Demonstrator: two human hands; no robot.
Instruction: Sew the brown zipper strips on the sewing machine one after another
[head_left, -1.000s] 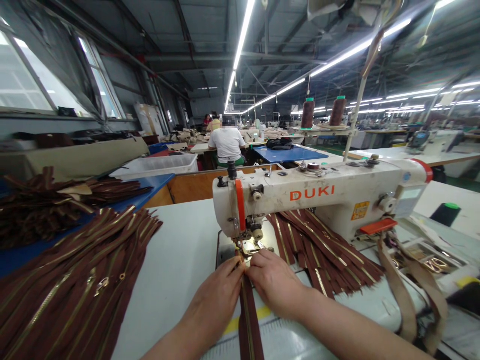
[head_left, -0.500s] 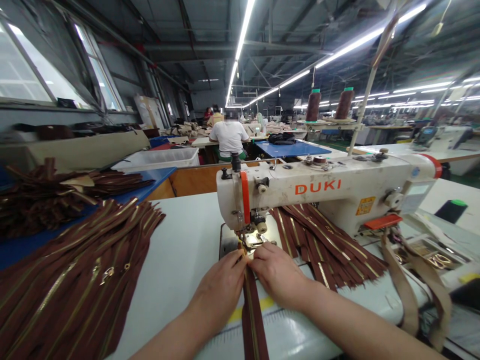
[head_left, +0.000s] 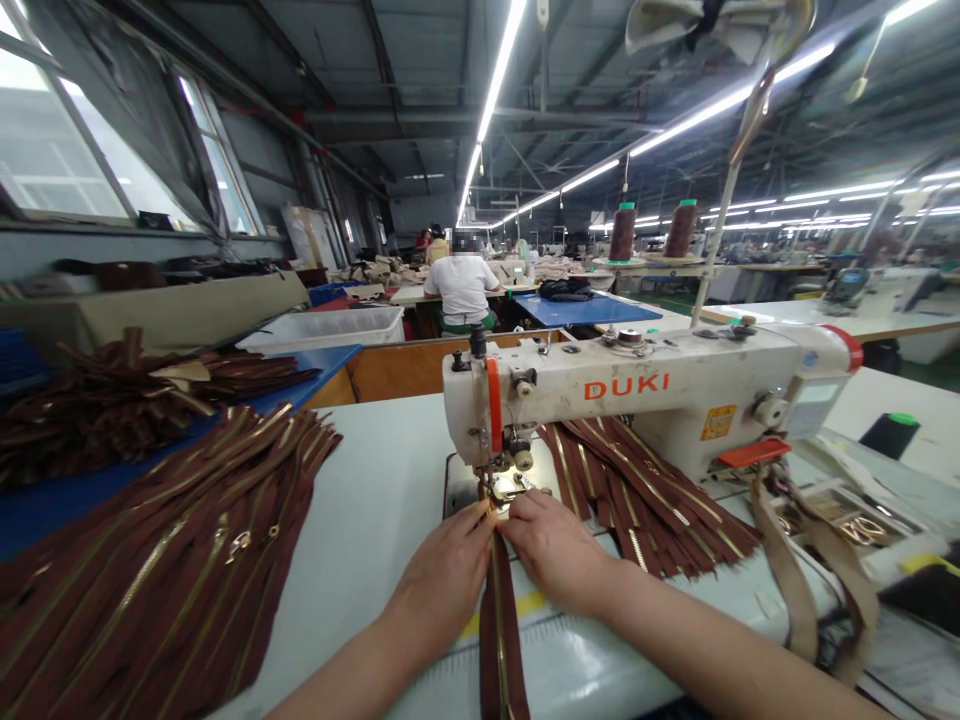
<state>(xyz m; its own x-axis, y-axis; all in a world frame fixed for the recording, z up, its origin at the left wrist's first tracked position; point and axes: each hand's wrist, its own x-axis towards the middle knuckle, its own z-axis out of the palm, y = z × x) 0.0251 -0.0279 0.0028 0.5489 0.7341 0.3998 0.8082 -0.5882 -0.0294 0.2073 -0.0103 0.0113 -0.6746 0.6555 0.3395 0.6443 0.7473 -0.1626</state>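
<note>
A brown zipper strip (head_left: 500,630) with a metallic line along its middle runs from the table's front edge up to the needle area of a white sewing machine (head_left: 555,380). My left hand (head_left: 444,565) pinches the strip's left side just in front of the presser foot. Opposite it, my right hand (head_left: 559,550) has its fingers closed on the right side of the same strip, fingertips nearly touching the left ones. More brown zippers (head_left: 652,490) lie fanned under the machine arm. The strip's far end is hidden by the foot and fingers.
A big pile of brown zippers (head_left: 150,560) covers the table's left side, with another bundle (head_left: 112,400) behind on a blue surface. At the right are a tray (head_left: 862,520) of metal rings and hanging beige straps (head_left: 780,570). A person in white (head_left: 461,290) sits farther back.
The view has tilted and shifted slightly, so the machine and table appear a little lower. Both hands keep their hold on the strip at the needle area; its near end appears slightly farther left.
</note>
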